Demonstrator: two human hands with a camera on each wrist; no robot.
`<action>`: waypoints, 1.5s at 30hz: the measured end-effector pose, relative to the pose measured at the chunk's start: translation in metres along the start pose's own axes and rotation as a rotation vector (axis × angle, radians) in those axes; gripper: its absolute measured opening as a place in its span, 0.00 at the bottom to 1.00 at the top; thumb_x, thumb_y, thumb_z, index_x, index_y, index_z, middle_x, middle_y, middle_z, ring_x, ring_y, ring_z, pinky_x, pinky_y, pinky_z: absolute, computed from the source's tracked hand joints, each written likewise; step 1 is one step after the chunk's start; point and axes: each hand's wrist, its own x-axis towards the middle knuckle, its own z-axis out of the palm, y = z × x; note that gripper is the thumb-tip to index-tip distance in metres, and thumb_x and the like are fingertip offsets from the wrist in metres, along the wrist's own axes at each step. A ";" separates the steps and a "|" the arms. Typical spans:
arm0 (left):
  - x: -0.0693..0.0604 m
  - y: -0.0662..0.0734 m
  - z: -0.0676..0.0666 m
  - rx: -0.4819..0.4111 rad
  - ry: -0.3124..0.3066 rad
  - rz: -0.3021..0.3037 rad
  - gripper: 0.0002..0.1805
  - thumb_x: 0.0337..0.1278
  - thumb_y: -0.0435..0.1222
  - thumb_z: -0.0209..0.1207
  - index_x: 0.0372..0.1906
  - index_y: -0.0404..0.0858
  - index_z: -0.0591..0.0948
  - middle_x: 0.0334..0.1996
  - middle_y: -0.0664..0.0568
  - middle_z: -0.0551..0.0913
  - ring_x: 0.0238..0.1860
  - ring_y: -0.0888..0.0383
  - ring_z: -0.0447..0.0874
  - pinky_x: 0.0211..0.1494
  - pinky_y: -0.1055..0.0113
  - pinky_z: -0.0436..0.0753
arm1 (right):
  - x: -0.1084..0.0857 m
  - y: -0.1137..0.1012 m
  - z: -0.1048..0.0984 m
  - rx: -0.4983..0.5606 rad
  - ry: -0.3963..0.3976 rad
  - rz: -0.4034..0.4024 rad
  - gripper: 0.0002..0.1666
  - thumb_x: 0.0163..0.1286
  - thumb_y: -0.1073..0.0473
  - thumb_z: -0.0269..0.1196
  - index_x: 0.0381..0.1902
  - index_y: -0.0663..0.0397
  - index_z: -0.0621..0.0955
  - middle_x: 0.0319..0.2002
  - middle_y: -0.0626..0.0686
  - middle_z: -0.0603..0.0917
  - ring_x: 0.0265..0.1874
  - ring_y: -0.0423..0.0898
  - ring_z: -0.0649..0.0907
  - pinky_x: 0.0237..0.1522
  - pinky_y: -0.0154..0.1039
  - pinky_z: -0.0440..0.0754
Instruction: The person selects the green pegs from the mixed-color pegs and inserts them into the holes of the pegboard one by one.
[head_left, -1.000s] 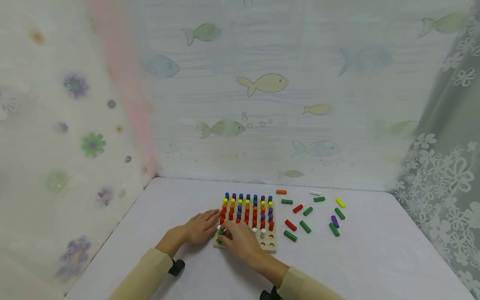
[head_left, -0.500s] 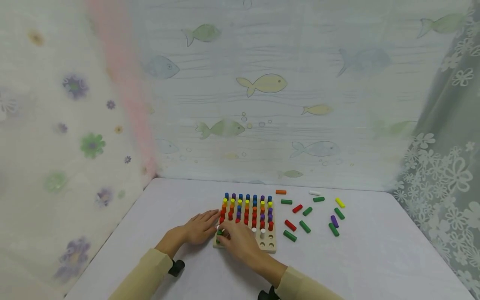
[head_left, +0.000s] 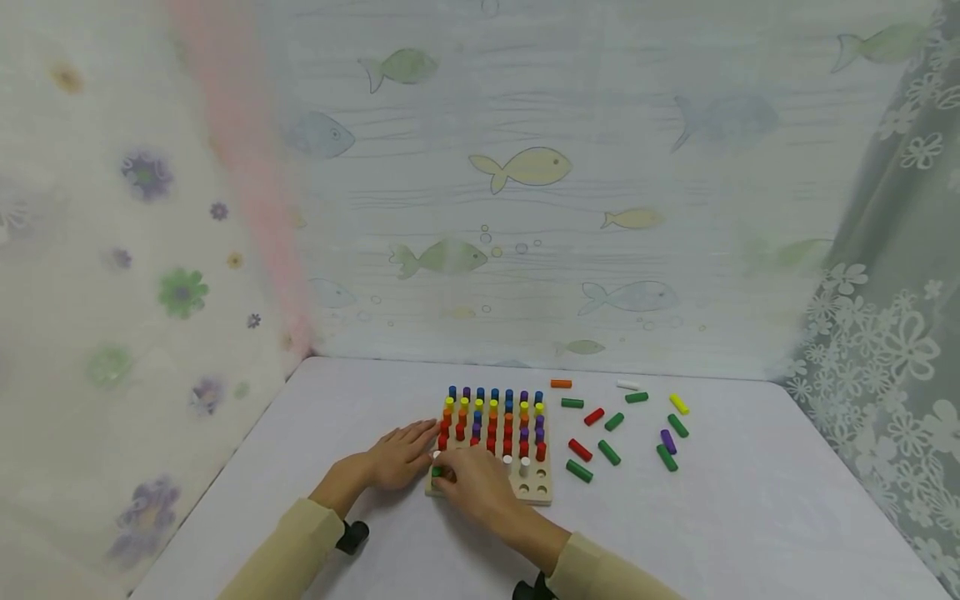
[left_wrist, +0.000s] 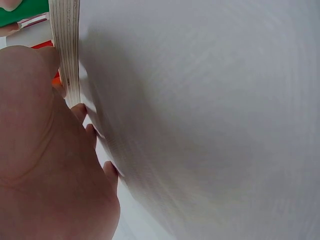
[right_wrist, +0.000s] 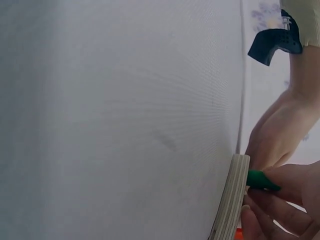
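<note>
A wooden pegboard (head_left: 540,502) stands on the white table, filled with rows of coloured pegs. My right hand (head_left: 480,487) pinches a green peg (head_left: 437,472) at the board's near left corner. In the right wrist view the green peg (right_wrist: 261,180) stands upright from the board (right_wrist: 232,200), between thumb and fingers. My left hand (head_left: 399,458) lies flat with fingers extended, touching the board's left edge. The left wrist view shows that hand (left_wrist: 55,150) beside the board's side (left_wrist: 65,45). White pegs (head_left: 525,467) stand in the row near my right hand, which hides part of the board.
Loose pegs lie right of the board: several green ones (head_left: 609,452), red ones (head_left: 580,450), a purple (head_left: 668,442), a yellow (head_left: 678,404), an orange (head_left: 561,384) and a white one (head_left: 628,385). Uncovered holes (head_left: 542,489) show at the board's near right corner.
The green peg in my right hand has gone from tilted to more upright and sits lower at the board's corner. My left hand has stayed in place.
</note>
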 end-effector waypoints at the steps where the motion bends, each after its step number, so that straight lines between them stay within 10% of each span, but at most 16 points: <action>1: 0.000 0.000 0.000 0.000 0.001 0.001 0.35 0.80 0.50 0.45 0.82 0.41 0.54 0.82 0.48 0.52 0.82 0.46 0.47 0.79 0.38 0.50 | 0.000 0.000 0.000 -0.009 0.003 -0.005 0.09 0.66 0.57 0.73 0.44 0.48 0.91 0.29 0.37 0.87 0.28 0.30 0.77 0.35 0.28 0.79; 35: -0.012 0.022 -0.021 -0.021 -0.043 -0.027 0.35 0.80 0.48 0.46 0.81 0.36 0.56 0.81 0.43 0.54 0.81 0.42 0.48 0.79 0.37 0.48 | -0.022 0.001 -0.038 0.129 -0.193 -0.010 0.18 0.70 0.55 0.70 0.55 0.54 0.86 0.47 0.47 0.89 0.40 0.36 0.85 0.42 0.30 0.84; 45: -0.006 0.013 -0.010 -0.023 -0.010 -0.027 0.35 0.80 0.49 0.44 0.82 0.40 0.55 0.82 0.47 0.53 0.82 0.45 0.47 0.80 0.39 0.48 | -0.041 0.009 -0.069 0.158 -0.155 -0.027 0.16 0.69 0.53 0.70 0.51 0.53 0.87 0.45 0.47 0.89 0.39 0.36 0.83 0.41 0.31 0.82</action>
